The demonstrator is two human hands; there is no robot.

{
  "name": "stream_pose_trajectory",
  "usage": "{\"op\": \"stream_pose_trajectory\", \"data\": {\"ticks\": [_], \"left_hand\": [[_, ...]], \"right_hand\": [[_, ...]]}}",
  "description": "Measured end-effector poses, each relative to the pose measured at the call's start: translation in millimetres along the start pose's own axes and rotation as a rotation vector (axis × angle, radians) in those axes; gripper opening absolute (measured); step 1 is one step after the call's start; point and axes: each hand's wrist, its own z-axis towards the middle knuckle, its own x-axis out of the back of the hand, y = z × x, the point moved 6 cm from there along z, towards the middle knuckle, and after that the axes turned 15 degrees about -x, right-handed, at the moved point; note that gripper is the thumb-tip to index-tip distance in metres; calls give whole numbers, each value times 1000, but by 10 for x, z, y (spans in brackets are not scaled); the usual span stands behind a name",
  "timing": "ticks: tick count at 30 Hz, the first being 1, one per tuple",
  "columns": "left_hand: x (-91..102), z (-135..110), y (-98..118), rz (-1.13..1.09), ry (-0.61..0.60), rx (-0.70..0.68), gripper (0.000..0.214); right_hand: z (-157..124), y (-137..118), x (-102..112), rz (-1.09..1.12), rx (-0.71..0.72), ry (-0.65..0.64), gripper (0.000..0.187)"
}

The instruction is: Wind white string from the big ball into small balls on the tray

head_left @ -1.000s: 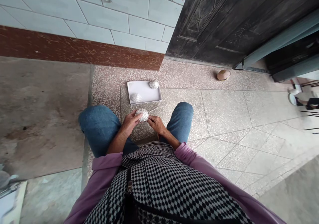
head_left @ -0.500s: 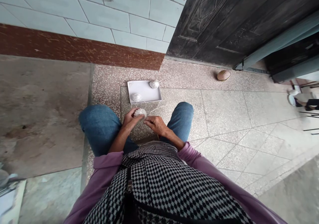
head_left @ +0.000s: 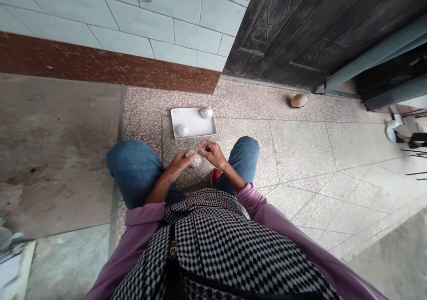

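Note:
A ball of white yarn [head_left: 197, 160] is held between my knees, with the fingers of my left hand [head_left: 177, 164] wrapped around its left side. My right hand [head_left: 212, 155] is closed in a pinch at the top right of this ball, on a strand of yarn mostly hidden by the fingers. Just beyond my hands, a shallow white tray [head_left: 196, 123] lies on the floor. Inside it are two more yarn balls, one at the near left [head_left: 182, 131] and one at the far right [head_left: 207, 113]. A loose loop of yarn [head_left: 180, 146] hangs over the near edge.
A tan rounded object [head_left: 299, 100] rests on the speckled floor by the dark carved door [head_left: 287, 33]. Pale wall tiles [head_left: 143, 28] rise above a reddish-brown skirting band [head_left: 100, 64]. At the far right a person's foot [head_left: 398, 137] shows.
My right hand has moved up and over to the far side of the ball. The ball has turned and shifted slightly right and nearer in my left hand. A red shoe now shows.

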Motion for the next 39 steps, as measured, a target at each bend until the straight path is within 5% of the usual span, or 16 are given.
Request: {"op": "stream_pose_trajectory", "data": {"ticks": [10, 22, 27, 32, 36, 39], "left_hand": [[-94, -82, 53, -107, -78, 65, 63], [-53, -123, 186, -226, 119, -53, 53], [29, -5, 138, -172, 168, -75, 64], [134, 79, 79, -46, 235, -84, 68], [76, 78, 10, 5, 170, -43, 63], [-45, 6, 2, -35, 76, -27, 58]], "right_hand": [[25, 150, -60, 186, -136, -74, 83], [-93, 541, -243, 221, -266, 1, 77], [-314, 374, -265, -8, -153, -3, 64], [-487, 116, -334, -177, -28, -142, 54], [-366, -100, -150, -143, 38, -125, 47], [-134, -180, 52, -61, 13, -36, 62]]}}
